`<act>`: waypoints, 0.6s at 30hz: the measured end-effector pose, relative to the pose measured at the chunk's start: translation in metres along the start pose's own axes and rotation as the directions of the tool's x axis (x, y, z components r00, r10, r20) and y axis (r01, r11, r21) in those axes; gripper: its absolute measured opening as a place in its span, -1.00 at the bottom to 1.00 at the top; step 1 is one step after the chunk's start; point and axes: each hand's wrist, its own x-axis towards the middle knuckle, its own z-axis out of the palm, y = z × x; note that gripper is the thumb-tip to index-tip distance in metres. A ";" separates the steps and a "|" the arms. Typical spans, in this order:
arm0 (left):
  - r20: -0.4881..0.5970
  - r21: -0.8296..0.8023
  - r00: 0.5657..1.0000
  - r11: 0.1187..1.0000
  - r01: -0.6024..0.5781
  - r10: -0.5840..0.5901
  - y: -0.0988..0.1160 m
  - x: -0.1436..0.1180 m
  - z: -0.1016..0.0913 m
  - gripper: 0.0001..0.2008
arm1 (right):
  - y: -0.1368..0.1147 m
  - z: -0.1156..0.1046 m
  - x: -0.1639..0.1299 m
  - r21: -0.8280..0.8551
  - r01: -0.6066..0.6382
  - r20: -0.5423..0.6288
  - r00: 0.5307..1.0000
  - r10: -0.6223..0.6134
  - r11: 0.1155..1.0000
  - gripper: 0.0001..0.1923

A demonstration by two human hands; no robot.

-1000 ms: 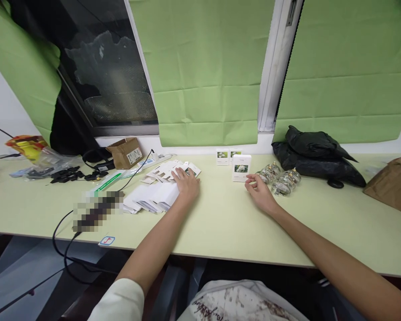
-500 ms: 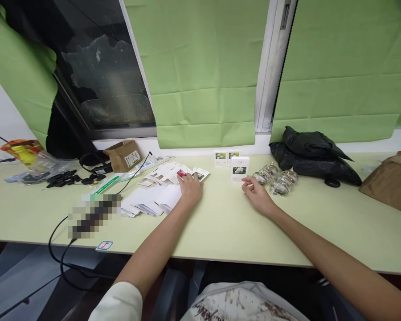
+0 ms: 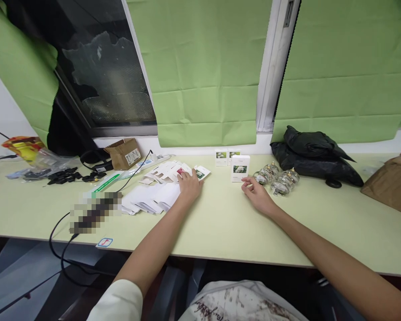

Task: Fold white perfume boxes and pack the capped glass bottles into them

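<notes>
My left hand lies palm down on a spread of flat white unfolded cartons, its fingertips on the far ones that show small printed pictures. My right hand rests on the pale green table, fingers loosely curled and holding nothing, just in front of an upright white box with a flower picture. A cluster of small clear glass bottles lies just right of that hand. Two smaller white boxes stand behind, against the wall.
A black bag and a brown paper bag sit at the right. At the left are a small cardboard box, a white power strip, black cables, black clips and a blurred dark object. Green blinds hang behind.
My left hand has slid a little right and forward over the flat cartons, baring a red-printed one and a picture card. My right hand has barely moved.
</notes>
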 end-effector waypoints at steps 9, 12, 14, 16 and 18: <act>-0.065 -0.005 0.998 1.000 -0.017 0.017 -0.005 0.003 -0.001 -0.29 | 0.002 0.001 0.001 -0.001 -0.005 0.009 1.000 0.005 1.000 -0.61; -0.154 -0.046 0.987 0.998 -0.048 0.041 -0.004 0.004 -0.005 -0.28 | 0.000 0.000 0.000 0.001 -0.009 0.021 1.000 0.009 1.000 -0.60; -0.211 -0.105 0.976 0.991 -0.079 0.056 -0.002 0.005 -0.010 -0.26 | -0.001 0.000 -0.001 0.005 -0.010 0.026 1.000 0.010 1.000 -0.61; -0.268 -0.177 0.961 0.977 -0.119 0.068 0.000 0.006 -0.015 -0.26 | -0.003 0.000 -0.001 0.006 -0.017 0.029 0.999 0.017 1.000 -0.61; -0.319 -0.245 0.945 0.957 -0.157 0.073 0.001 0.006 -0.019 -0.26 | -0.003 0.000 -0.001 0.004 -0.022 0.030 0.999 0.022 1.000 -0.62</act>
